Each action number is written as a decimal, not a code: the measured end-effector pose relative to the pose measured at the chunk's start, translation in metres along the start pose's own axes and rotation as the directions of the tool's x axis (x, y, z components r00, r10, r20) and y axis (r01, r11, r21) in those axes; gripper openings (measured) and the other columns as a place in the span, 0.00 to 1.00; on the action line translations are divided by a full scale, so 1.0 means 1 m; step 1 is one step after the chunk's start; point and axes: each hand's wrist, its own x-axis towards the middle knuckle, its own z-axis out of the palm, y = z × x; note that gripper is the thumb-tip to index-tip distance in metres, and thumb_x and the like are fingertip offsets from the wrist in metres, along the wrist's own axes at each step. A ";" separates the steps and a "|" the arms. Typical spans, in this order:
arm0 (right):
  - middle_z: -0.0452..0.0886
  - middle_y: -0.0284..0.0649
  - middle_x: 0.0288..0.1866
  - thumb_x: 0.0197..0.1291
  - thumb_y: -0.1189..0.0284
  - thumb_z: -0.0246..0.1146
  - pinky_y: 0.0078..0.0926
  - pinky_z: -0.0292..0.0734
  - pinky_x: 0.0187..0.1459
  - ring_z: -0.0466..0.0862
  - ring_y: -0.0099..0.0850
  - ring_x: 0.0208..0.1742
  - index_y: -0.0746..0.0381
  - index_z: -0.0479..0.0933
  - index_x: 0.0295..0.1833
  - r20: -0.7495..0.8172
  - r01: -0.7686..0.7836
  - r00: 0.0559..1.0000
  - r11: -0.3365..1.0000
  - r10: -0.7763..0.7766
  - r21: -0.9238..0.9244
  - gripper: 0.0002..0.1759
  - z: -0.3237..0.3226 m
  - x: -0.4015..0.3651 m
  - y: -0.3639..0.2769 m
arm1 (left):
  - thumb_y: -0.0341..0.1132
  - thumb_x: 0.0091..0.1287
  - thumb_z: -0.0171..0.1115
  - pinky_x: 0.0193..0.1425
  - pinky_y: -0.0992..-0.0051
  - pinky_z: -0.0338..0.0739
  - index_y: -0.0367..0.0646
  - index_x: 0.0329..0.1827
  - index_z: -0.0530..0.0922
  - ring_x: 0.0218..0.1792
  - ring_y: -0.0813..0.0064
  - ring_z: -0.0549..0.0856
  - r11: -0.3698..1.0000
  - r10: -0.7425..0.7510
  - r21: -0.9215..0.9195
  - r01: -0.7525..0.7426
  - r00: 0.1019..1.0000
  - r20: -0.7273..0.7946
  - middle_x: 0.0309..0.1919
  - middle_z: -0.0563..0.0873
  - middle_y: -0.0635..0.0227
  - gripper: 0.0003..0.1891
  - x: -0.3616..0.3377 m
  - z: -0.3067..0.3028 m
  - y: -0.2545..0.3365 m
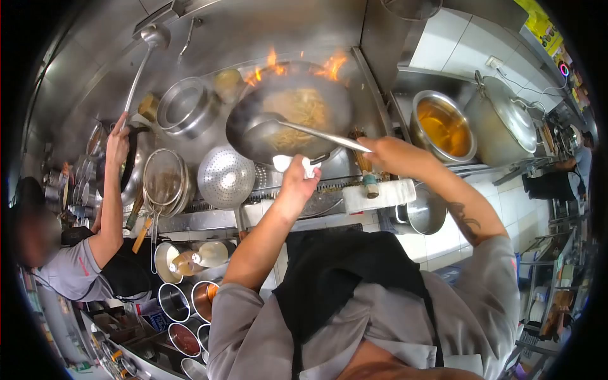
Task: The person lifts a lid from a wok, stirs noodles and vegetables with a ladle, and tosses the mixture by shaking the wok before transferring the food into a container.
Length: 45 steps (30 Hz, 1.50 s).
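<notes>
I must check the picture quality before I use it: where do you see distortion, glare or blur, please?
Head view: curved, wide-angle distortion with black corners; head view: bright glare on the metal strainer; head view: pale haze softening the food in the wok, and the co-worker's head at far left blurred.
</notes>
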 end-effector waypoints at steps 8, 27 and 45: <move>0.79 0.45 0.26 0.68 0.65 0.50 0.34 0.72 0.27 0.76 0.32 0.19 0.63 0.69 0.61 0.314 -0.241 0.922 0.970 0.225 0.011 0.20 -0.038 -0.017 -0.013 | 0.37 0.69 0.51 0.28 0.74 0.73 0.49 0.46 0.71 0.37 0.70 0.76 1.000 -0.017 0.009 0.018 0.995 -0.103 0.38 0.78 0.68 0.07 -0.017 0.020 0.007; 0.81 0.53 0.33 0.66 0.69 0.53 0.47 0.75 0.41 0.82 0.50 0.38 0.66 0.68 0.62 0.030 0.107 0.994 0.974 -0.103 -0.202 0.22 -0.011 0.004 0.011 | 0.36 0.67 0.51 0.25 0.76 0.71 0.49 0.46 0.72 0.35 0.71 0.78 0.999 0.017 0.032 -0.016 0.999 -0.033 0.36 0.79 0.67 0.07 0.010 -0.003 0.017; 0.80 0.55 0.31 0.64 0.71 0.53 0.47 0.76 0.37 0.81 0.51 0.35 0.68 0.69 0.52 -0.161 -0.083 0.986 0.940 0.031 -0.330 0.15 0.021 0.049 0.035 | 0.40 0.64 0.56 0.21 0.77 0.72 0.50 0.36 0.74 0.27 0.74 0.79 0.992 -0.041 0.126 0.030 0.996 0.082 0.27 0.78 0.70 0.06 0.008 -0.101 -0.047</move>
